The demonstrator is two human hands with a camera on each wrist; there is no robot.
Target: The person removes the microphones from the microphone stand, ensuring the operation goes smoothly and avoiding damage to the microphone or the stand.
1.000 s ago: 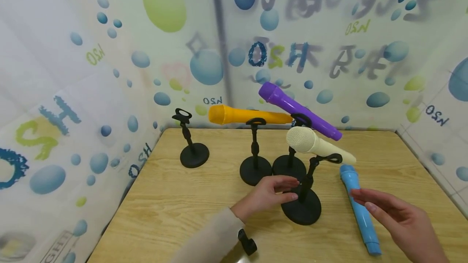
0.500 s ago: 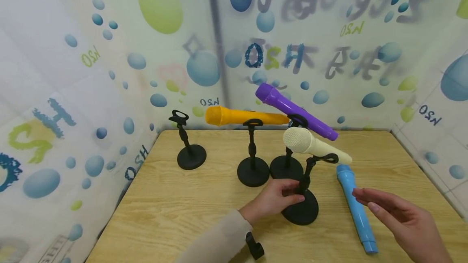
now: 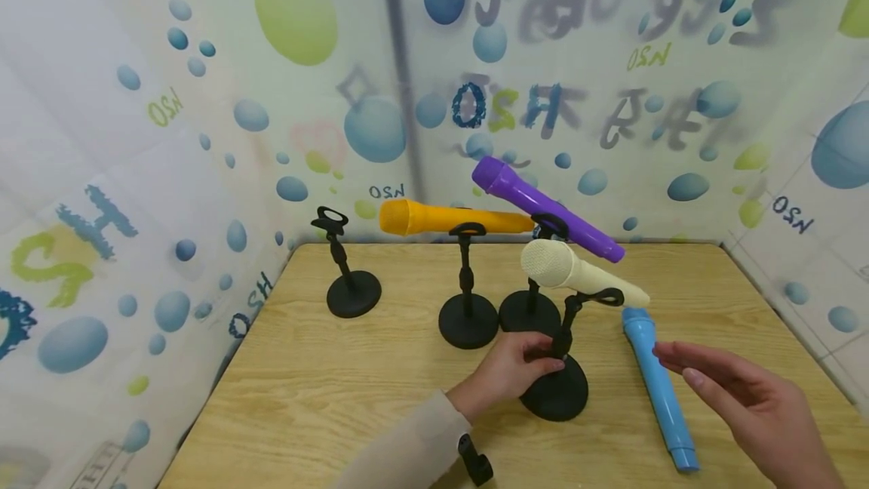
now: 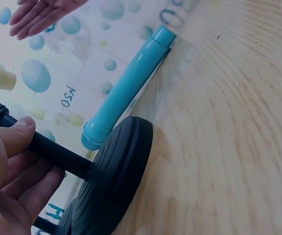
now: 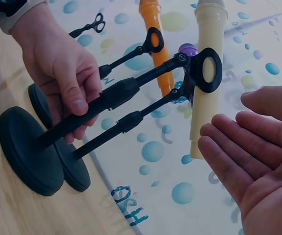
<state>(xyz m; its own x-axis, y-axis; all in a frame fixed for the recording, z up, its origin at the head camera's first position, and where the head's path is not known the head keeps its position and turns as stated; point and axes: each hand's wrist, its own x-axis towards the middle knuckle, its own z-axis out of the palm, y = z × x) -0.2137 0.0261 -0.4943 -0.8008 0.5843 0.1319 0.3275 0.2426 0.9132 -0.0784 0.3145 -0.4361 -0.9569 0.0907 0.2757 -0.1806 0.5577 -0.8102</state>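
Note:
My left hand [image 3: 511, 370] grips the pole of the front black microphone stand [image 3: 558, 391], low down near its round base. In the left wrist view the thumb and fingers [image 4: 25, 188] wrap this pole. A cream microphone [image 3: 580, 275] sits tilted in that stand's clip. My right hand [image 3: 750, 398] is held in the air at the right, fingers extended and holding nothing. Below and left of it, a light blue microphone [image 3: 660, 391] lies on the table. The right wrist view shows the right hand's fingers [image 5: 248, 152] close to the cream microphone's lower end.
Behind, an orange microphone [image 3: 455, 217] and a purple microphone [image 3: 546, 208] rest in the clips of two more stands, whose bases sit side by side. Another stand [image 3: 351, 294] with a bare clip is at the back left. Patterned curtains [image 3: 319, 119] enclose the wooden table [image 3: 305, 391].
My left hand has moved slightly right and closed round the front stand's pole. The right hand stays raised in nearly the same spot. The head view has shifted a little.

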